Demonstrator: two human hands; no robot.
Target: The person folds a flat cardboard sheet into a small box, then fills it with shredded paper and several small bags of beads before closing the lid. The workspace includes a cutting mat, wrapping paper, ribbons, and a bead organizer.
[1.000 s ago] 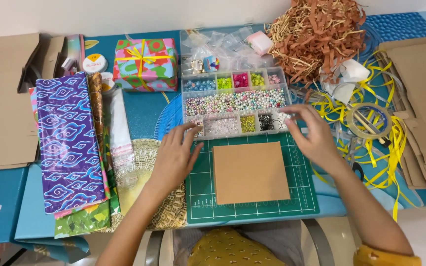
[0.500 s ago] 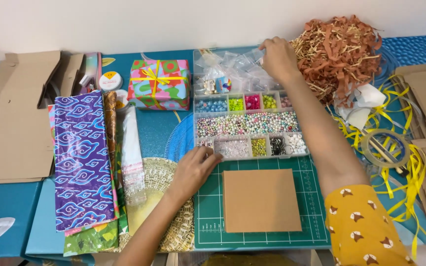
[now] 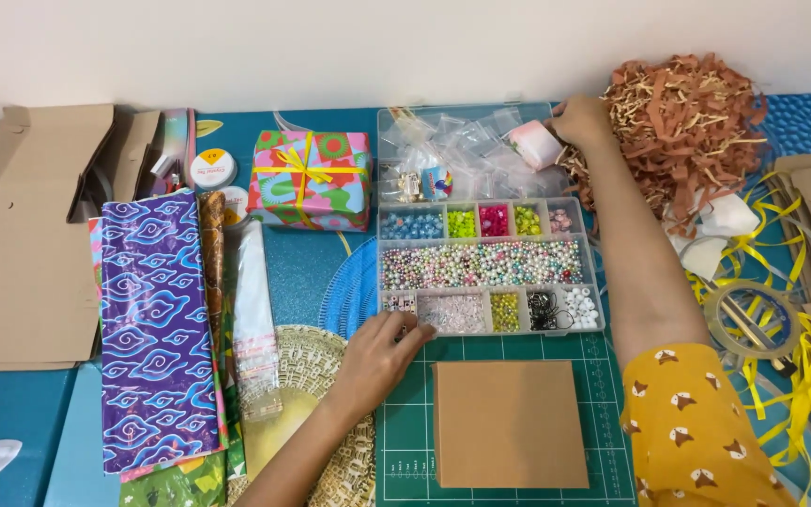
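Now right hand (image 3: 582,120), fingers curled around pink tape roll (image 3: 536,145); left hand (image 3: 382,361), fingers loosely bent, empty, against bead box (image 3: 488,266).

A bead box (image 3: 490,268) sits at the middle of the desk (image 3: 11,413), its lid (image 3: 466,155) lying open behind it with small bags (image 3: 462,160) on it. In front of the box lies a cutting mat (image 3: 405,469) with a cardboard square (image 3: 507,424) on it. The left hand (image 3: 382,361) rests at the box's front left corner. The right hand (image 3: 582,122) reaches to the lid's far right corner, beside a pile of shredded paper (image 3: 687,122). A wrapped gift (image 3: 310,180) stands left of the lid. Folded wrapping paper (image 3: 157,329) lies further left, flat cardboard (image 3: 21,244) beyond it. A tape roll (image 3: 753,319) lies on ribbons (image 3: 804,376) at the right.
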